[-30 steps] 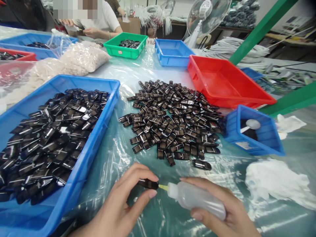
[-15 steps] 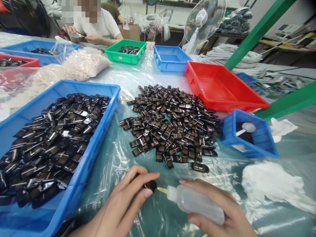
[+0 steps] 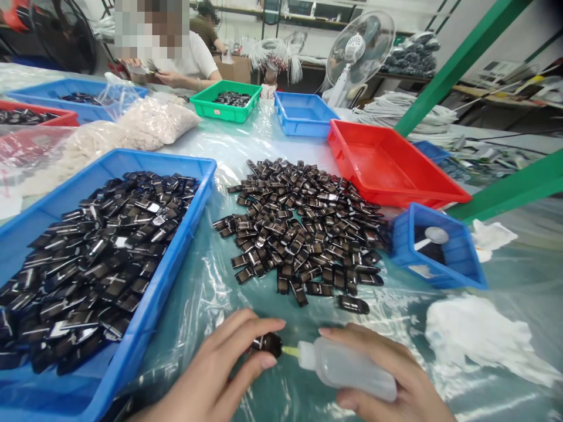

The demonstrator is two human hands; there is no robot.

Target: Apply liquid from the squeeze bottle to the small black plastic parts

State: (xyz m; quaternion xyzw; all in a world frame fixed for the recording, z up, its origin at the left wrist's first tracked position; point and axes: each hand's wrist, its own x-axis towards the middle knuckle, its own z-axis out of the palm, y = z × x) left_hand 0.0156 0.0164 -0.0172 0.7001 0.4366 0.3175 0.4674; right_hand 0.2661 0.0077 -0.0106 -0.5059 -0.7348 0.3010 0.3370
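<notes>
I hold one black part (image 3: 269, 344) between thumb and fingers of my left hand (image 3: 220, 366), on the near side of the loose pile (image 3: 303, 234). My right hand (image 3: 407, 375) grips a squeeze bottle (image 3: 354, 369), yellow tip (image 3: 290, 351) at the part's right end. A strip of film-covered worktop (image 3: 193, 293) separates both hands from the pile. The large blue tray's edge (image 3: 187, 228) bounds the left; a white cloth (image 3: 488, 334) borders the right.

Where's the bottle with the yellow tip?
In the head view, the bottle is low, just right of the middle. The right hand holds it, its yellow tip pointing left at the black piece in the left hand.
</notes>
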